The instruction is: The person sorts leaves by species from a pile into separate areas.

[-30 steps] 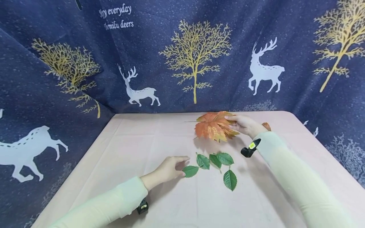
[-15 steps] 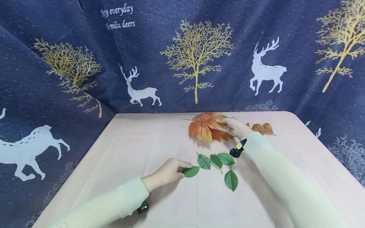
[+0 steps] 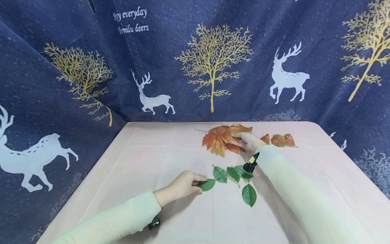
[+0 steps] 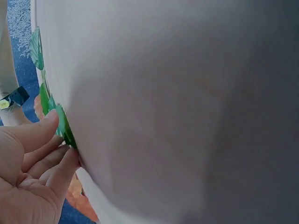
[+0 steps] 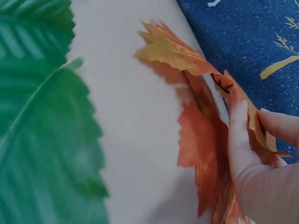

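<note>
My right hand [image 3: 246, 141] pinches orange-red maple leaves [image 3: 218, 139] by their right side near the table's back edge. In the right wrist view, the thumb and fingers [image 5: 243, 140] close on the overlapping maple leaves [image 5: 205, 140], one lobe lifted off the cloth. My left hand [image 3: 182, 184] is at the left end of the row of leaves, thumb and fingertips on either side of a green leaf [image 3: 207, 184]. Seen from the left wrist, that green leaf [image 4: 65, 126] is pinched at its edge between thumb and fingers, low at the cloth.
More serrated green leaves lie right of the left hand: one leaf [image 3: 220, 174], another [image 3: 233, 173], and one nearer the front [image 3: 249, 195]. Small orange-brown leaves [image 3: 278, 140] lie at the back right. A blue curtain [image 3: 189, 61] hangs behind the pale pink tablecloth [image 3: 152, 149].
The right hand has moved left and slightly toward the front with the maple leaves, uncovering the small orange-brown leaves. The left fingers have closed in on the leftmost green leaf.
</note>
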### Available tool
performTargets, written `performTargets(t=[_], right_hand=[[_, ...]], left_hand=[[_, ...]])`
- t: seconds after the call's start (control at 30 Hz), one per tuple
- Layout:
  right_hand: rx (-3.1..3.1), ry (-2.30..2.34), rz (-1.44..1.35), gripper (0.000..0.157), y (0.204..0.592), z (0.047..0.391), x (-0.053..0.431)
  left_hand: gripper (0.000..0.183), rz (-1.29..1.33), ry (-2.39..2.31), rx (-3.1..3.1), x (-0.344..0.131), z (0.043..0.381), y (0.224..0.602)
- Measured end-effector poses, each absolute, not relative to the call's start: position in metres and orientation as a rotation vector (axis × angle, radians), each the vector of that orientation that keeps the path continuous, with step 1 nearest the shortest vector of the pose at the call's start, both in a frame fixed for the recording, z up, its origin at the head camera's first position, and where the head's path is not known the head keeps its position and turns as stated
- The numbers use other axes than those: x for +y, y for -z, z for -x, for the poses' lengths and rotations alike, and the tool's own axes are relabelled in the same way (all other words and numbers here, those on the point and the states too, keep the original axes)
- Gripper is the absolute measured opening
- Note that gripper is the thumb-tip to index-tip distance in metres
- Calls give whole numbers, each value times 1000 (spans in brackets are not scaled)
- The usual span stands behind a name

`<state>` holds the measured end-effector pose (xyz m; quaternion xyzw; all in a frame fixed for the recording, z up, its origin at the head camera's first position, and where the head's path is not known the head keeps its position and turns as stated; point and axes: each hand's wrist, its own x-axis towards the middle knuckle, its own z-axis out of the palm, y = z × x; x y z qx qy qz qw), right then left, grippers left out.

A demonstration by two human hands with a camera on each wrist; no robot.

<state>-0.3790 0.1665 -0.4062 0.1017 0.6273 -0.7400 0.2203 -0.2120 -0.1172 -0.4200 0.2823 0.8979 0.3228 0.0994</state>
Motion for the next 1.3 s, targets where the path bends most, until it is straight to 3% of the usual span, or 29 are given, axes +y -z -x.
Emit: performTargets(t=[0.43, 0.67, 0.97, 1.3], right_hand=[[2105, 1668, -267, 57, 392, 368, 182], [2113, 1699, -258, 34, 392, 363, 195], [2079, 1770, -177, 50, 394, 351, 211], [2156, 1699, -38, 47, 395, 338, 221]], left_hand=[[42, -899, -795, 2758, -109, 215, 422], [43, -926, -782, 2743, -106, 216, 421], [44, -912, -772, 2717, -103, 214, 418], [44, -913, -774, 2729, -103, 214, 419]])
